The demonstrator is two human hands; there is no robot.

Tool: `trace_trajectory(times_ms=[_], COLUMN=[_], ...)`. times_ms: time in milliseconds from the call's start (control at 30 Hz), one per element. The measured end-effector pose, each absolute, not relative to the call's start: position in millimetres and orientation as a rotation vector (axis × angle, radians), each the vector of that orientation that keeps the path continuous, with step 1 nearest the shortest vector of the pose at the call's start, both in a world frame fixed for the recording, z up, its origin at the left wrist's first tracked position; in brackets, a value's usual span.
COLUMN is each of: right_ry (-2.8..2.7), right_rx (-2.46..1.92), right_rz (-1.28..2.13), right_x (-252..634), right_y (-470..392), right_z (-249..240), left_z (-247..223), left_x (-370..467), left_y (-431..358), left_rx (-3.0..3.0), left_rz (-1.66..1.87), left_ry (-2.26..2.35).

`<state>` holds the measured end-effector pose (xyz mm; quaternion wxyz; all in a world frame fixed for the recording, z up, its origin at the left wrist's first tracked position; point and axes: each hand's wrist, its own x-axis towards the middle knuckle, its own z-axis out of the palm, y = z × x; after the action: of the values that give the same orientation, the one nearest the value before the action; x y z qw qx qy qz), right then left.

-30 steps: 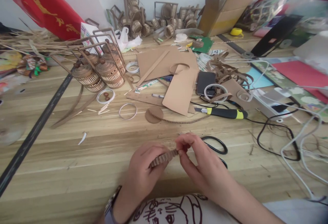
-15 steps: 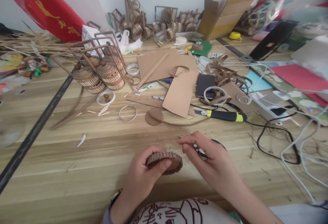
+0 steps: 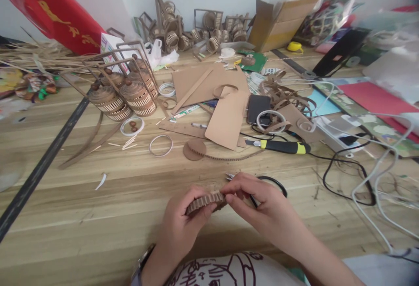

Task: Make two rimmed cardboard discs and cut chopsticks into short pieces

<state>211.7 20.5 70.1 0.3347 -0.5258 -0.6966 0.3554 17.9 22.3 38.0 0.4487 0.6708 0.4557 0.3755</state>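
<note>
My left hand point(image 3: 185, 214) is closed round a small round corrugated cardboard lid point(image 3: 204, 201), its ribbed rim turned up and my thumb on its inner face. At the right side of that rim, the thumb and forefinger of my right hand point(image 3: 252, 196) are pinched together on the edge. A pair of scissors with black handles point(image 3: 276, 182) lies on the table, partly hidden under my right hand, its metal tip showing beyond the fingers. Farther off lie a flat cardboard disc point(image 3: 194, 150) and a corrugated strip point(image 3: 229, 159).
Beyond my hands lie a yellow-black utility knife point(image 3: 283, 146), a white tape ring point(image 3: 160, 146), cardboard sheets point(image 3: 225, 122) and a phone point(image 3: 258, 108). Small cardboard buckets point(image 3: 137, 98) with frames stand at left. Cables point(image 3: 369, 190) loop across the right side.
My right hand has moved left, bringing its pinched fingers onto the lid's rim. The lid has tilted so that more of its ribbed edge faces up. The view has shifted slightly.
</note>
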Motion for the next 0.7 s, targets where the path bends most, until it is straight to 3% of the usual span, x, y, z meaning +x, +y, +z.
trace_trajectory(times_ms=[400,700], right_ry=[-1.838,-1.836], right_rx=[-1.433,-1.426], right_rz=[1.026,0.995], right_x=[212.8,219.8], right_y=[24.8,24.1], right_z=[69.7,72.0], left_z=[37.5,37.0], left_x=[14.2,17.1], left_y=[27.8,23.4], left_rx=[2.092,1.672], left_rz=[1.032,0.920], left_ry=[0.906,1.086])
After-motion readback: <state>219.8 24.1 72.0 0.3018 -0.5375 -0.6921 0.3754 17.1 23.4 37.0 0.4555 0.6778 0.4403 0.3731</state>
